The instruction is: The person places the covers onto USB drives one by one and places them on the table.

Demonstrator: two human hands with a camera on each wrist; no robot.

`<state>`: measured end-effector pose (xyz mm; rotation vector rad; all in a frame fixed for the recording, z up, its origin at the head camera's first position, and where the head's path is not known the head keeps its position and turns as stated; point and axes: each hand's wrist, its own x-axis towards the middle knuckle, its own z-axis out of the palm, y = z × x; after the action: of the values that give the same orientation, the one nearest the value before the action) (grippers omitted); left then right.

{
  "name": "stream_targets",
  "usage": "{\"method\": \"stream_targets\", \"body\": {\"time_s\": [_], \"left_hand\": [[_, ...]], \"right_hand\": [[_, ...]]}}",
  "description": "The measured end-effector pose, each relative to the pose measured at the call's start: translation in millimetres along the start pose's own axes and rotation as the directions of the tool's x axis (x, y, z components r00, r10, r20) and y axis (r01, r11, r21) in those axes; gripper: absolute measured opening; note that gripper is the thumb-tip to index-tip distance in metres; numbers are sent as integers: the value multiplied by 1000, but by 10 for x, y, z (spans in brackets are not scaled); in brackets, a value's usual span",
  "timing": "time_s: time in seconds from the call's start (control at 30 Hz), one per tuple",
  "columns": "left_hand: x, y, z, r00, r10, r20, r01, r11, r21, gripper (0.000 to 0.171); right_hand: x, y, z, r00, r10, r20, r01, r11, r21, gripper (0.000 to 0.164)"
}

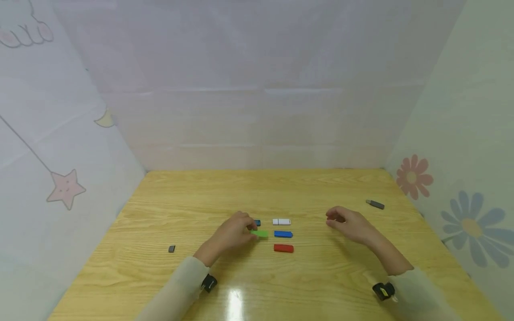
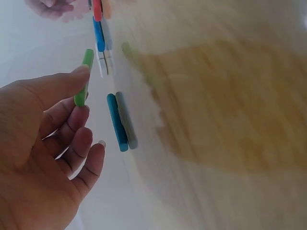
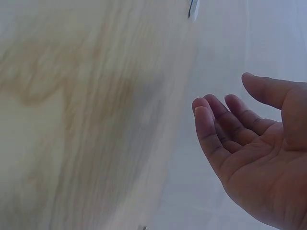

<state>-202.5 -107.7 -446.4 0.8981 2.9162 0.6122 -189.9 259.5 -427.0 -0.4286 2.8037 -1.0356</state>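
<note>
My left hand point(image 1: 232, 232) pinches a bright green USB stick point(image 1: 261, 233) between thumb and fingertip, just above the table. In the left wrist view the green stick stands nearly upright on the picture, apart from a teal USB stick point(image 2: 116, 122). To the right of it, a white USB stick point(image 1: 281, 221), a blue one point(image 1: 283, 234) and a red one point(image 1: 283, 248) form a column. My right hand point(image 1: 352, 226) hovers right of that column with fingers loosely bent and nothing between them; the right wrist view shows its palm bare.
A grey USB stick point(image 1: 375, 204) with its metal plug exposed lies at the far right. On the left lies a small dark flat piece point(image 1: 172, 248), too small to identify. Pale sheets with printed flowers, a star and a moon surround the wooden table point(image 1: 225, 187).
</note>
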Motion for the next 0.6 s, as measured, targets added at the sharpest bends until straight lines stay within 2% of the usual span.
{"method": "stream_targets", "body": {"time_s": [0.27,0.6], "left_hand": [[-29,-37,-12,997,-80,19,79,996,51,19],[-44,-47,-21,993,-111,43,106,989,103,18]], "right_hand": [[9,324,-172,999,25,-45,-29,996,-80,45],[1,638,-438,990,67,-123,-85,986,-146,42]]}}
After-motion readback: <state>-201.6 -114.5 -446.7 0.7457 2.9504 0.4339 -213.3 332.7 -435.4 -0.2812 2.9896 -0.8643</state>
